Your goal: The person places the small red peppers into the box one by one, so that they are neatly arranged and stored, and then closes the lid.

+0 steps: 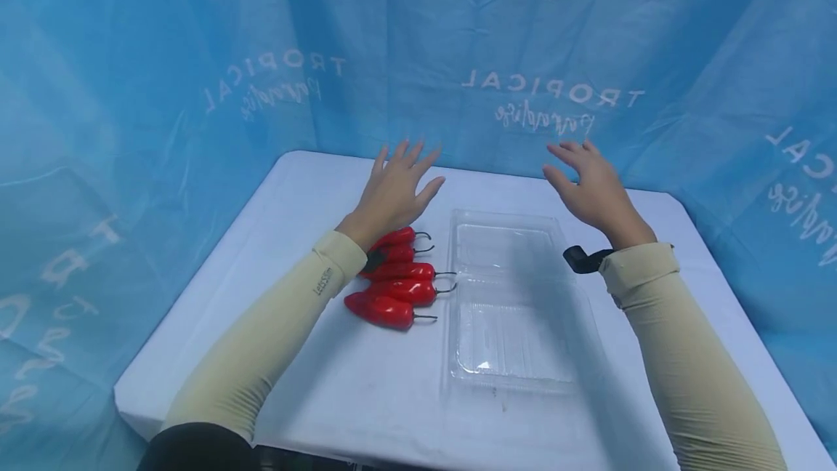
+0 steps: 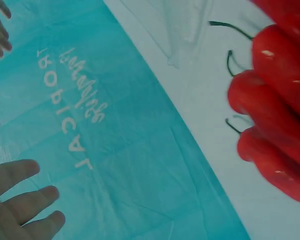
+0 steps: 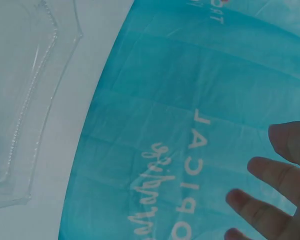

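Note:
My left hand point(image 1: 395, 189), fingers spread, hovers above the back of the table and holds nothing. Nearer to me than that hand, several red peppers point(image 1: 386, 310) lie in a column, their green stems pointing right; the left wrist partly covers the farthest ones. The left wrist view shows pepper bodies point(image 2: 270, 102) close up at its right side. To the right, my right hand point(image 1: 595, 191) is held up with fingers extended, nothing in its grasp. Between the forearms a clear plastic clamshell container point(image 1: 516, 333) lies unfolded flat, lid half at the back.
A white-covered table point(image 1: 314, 198) carries everything. Blue curtains point(image 1: 418, 42) with white lettering hang close behind its back edge and along both sides. A black strap with a small device point(image 1: 582, 260) sits on the right wrist.

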